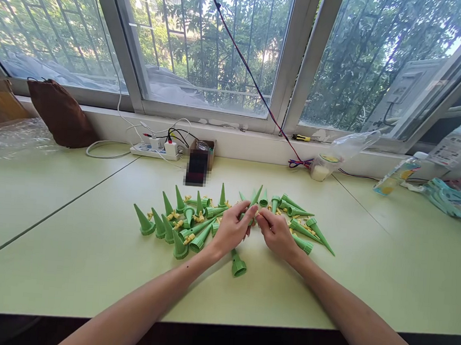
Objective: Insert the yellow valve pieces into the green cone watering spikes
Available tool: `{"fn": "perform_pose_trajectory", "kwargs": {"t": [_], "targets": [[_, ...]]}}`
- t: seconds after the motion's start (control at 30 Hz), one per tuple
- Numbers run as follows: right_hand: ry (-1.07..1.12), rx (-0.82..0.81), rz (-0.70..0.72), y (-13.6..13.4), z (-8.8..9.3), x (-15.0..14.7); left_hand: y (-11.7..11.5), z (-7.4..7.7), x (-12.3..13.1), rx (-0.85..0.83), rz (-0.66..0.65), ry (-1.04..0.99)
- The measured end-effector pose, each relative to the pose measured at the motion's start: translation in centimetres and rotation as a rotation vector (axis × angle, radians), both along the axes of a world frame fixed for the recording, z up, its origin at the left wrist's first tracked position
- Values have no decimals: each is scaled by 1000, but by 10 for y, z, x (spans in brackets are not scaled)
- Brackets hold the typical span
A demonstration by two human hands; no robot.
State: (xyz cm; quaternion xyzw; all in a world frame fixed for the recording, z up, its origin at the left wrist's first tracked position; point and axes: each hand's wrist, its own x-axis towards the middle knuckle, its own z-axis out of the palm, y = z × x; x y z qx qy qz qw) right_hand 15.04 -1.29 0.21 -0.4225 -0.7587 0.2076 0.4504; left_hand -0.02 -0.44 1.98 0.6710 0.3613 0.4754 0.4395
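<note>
My left hand (232, 230) is closed around a green plastic plant-watering spike (257, 194), its tip pointing up and away. Beside it, my right hand (277, 233) is pinched at the spike's near side; whatever lies between those fingertips is too small and hidden to name. Many similar green spikes (142, 220) surround both hands, some upright on their wide ends, others on their sides. Small yellow valve pieces (189, 238) are scattered among them. One loose green spike (239, 267) lies just below my left hand, its wide end facing me.
Behind the spikes are a small cardboard box (210, 155), a power strip (156, 151) and a brown bag (59, 114). A plastic cup (323, 167), a bottle (398, 175) and teal plastic items (454, 198) stand at the right. A cable (247, 62) hangs before the window.
</note>
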Motion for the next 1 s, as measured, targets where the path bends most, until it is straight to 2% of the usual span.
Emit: {"fn": "perform_pose_trajectory", "kwargs": {"t": [0.23,0.57,1.0], "targets": [[5,-4,86,-3,7,-3,-1,-2,0,23,3,7],[30,-3,-60,-1,4,-3,0,-2,2,2,11,-19],[69,-38,24,-3,6,-2,3,0,1,-101,61,-83]]}}
